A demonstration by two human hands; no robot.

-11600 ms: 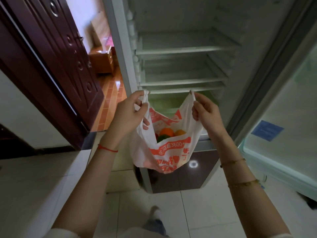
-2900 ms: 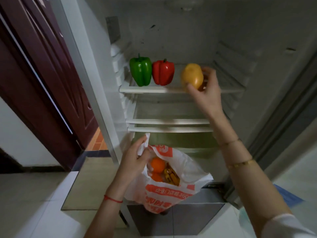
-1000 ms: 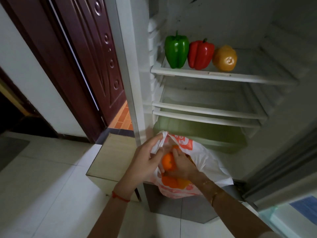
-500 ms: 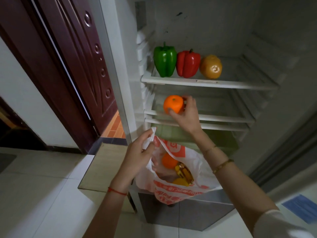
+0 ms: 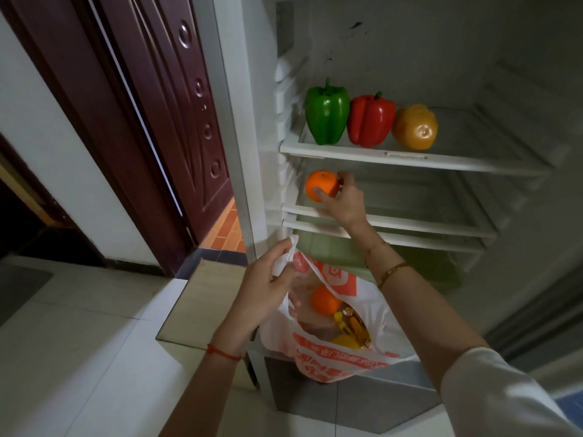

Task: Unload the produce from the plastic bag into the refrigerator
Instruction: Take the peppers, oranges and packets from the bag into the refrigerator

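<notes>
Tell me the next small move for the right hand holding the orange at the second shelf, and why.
Probably set the orange down on the second shelf at its left end and let go. The right hand holds it just above that bare shelf, and the bag in the left hand has more fruit waiting.

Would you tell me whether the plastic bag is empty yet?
Not empty. The plastic bag hangs open from the left hand, with an orange and yellow items inside.

Dark red panelled door [image 5: 176, 127] at left, white wall [image 5: 41, 127] beside it. Pale tiled floor [image 5: 79, 357], orange tiles [image 5: 232, 230] past the doorway. Dim light.
</notes>
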